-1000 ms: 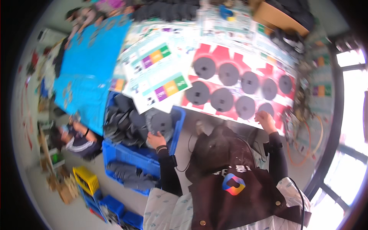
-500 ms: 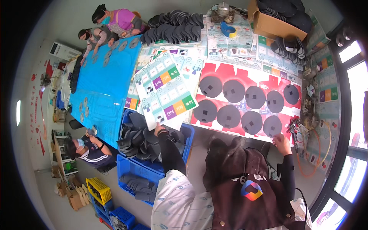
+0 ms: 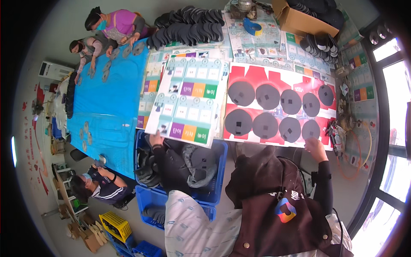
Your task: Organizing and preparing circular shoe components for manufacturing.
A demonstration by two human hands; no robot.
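Note:
My left hand [image 3: 156,139] grips the lower left corner of a large printed sheet [image 3: 188,112], white with purple, orange and green blocks. It lies over similar sheets on the table. To its right is a red-and-white printed sheet [image 3: 249,73] carrying two rows of dark grey round pads, each with a small black square. My right hand [image 3: 316,148] is at that sheet's lower edge, against the last pad [image 3: 310,129] of the near row. Its fingers are curled, and whether they pinch the pad or the sheet cannot be made out.
Blue crates [image 3: 220,180] of dark pieces stand below the table edge. Dark curved pieces [image 3: 188,32] are stacked at the back, near blue tape [image 3: 252,27] and a cardboard box [image 3: 295,21]. Three people work around the blue-covered table [image 3: 111,94]. A hose [image 3: 364,158] hangs at right.
My left hand has moved left, turning the printed sheet straighter and laying it lower. My right hand stays by the same pad. The whole view has shifted slightly.

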